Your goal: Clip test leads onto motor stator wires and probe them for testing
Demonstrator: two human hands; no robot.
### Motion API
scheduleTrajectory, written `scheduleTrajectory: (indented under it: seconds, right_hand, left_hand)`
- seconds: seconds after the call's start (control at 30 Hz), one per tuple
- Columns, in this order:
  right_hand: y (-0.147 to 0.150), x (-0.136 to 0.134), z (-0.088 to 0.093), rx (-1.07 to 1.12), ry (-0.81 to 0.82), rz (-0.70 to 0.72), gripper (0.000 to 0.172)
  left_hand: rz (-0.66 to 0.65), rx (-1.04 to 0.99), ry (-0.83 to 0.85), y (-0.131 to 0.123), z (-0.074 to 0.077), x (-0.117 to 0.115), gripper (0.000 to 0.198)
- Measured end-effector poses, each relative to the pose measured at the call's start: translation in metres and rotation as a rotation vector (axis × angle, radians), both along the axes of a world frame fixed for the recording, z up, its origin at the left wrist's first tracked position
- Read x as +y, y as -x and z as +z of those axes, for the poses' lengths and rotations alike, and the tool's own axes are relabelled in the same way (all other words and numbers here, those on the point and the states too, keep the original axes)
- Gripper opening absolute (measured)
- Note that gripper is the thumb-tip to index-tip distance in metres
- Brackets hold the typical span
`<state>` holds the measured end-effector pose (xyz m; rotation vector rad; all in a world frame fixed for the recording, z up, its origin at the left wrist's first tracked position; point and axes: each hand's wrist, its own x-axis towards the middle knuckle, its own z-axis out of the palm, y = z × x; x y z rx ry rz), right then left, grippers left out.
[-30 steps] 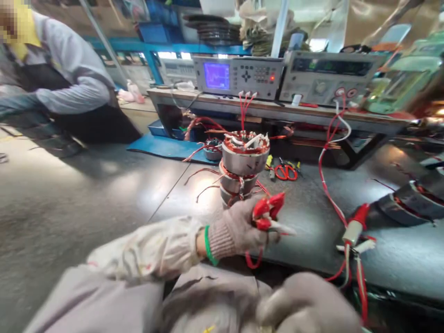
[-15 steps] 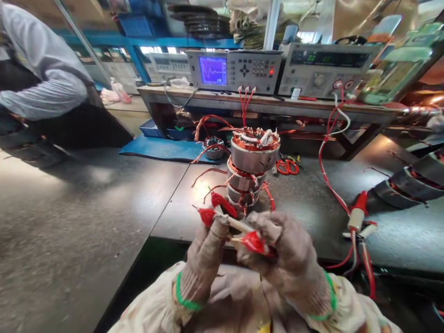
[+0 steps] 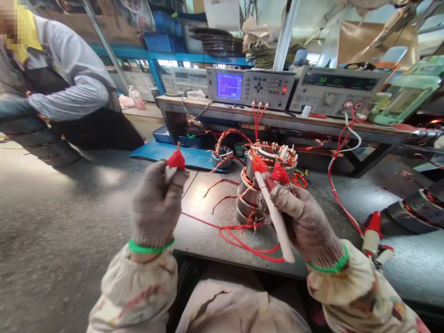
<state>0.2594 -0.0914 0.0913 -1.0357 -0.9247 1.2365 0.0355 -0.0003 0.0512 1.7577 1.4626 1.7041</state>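
My left hand [image 3: 156,199], in a grey knit glove with a green cuff, is raised on the left, its fingers closed round a red-booted test clip [image 3: 176,160] pointing up. My right hand [image 3: 298,208], gloved the same way, grips two more test clips; one red tip [image 3: 279,173] rises above the fingers, and a white sleeve or handle [image 3: 276,222] slants down from the other. Just behind the right hand stands a stack of stator cores with copper windings [image 3: 246,203], partly hidden by it. Red leads [image 3: 239,238] loop over the bench below.
A tester with a blue waveform screen [image 3: 229,86] and another instrument with green digits [image 3: 336,88] stand on the shelf behind. A blue mat [image 3: 152,155] bears a small stator [image 3: 222,156]. At right lie another red clip [image 3: 373,226] and stacked stators [image 3: 416,208]. A co-worker [image 3: 69,69] is at left.
My hands, close together low in front before, have moved apart and up. The left went left with one clip; the right lifted two clips in front of the stack. The view has shifted.
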Motion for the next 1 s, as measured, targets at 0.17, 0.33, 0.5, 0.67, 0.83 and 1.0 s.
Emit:
scheduleTrajectory:
  seconds: [0.17, 0.33, 0.5, 0.67, 0.83, 1.0]
  right_hand:
    - [0.012, 0.009, 0.001, 0.075, 0.008, -0.037, 0.038]
    - [0.009, 0.0, 0.005, 0.063, 0.038, -0.048, 0.037]
    - [0.009, 0.009, 0.005, 0.036, -0.018, -0.001, 0.038]
    - [-0.023, -0.019, -0.021, -0.452, -0.128, -0.237, 0.048]
    - [-0.073, -0.014, -0.038, -1.115, -0.222, -0.942, 0.051]
    - [-0.106, 0.041, -0.03, -1.284, -0.208, -0.947, 0.049]
  left_hand:
    - [-0.108, 0.358, -0.142, 0.001, 0.001, 0.05, 0.025]
    - [-0.342, 0.293, -0.215, -0.021, 0.006, 0.07, 0.029]
    - [-0.321, 0.172, -0.218, -0.03, 0.004, 0.08, 0.034]
    - [-0.437, -0.106, 0.001, -0.033, 0.004, 0.088, 0.034]
    - [-0.572, -0.344, 0.223, -0.04, 0.011, 0.084, 0.037]
    - [-0.523, -0.387, 0.25, -0.046, 0.013, 0.081, 0.037]
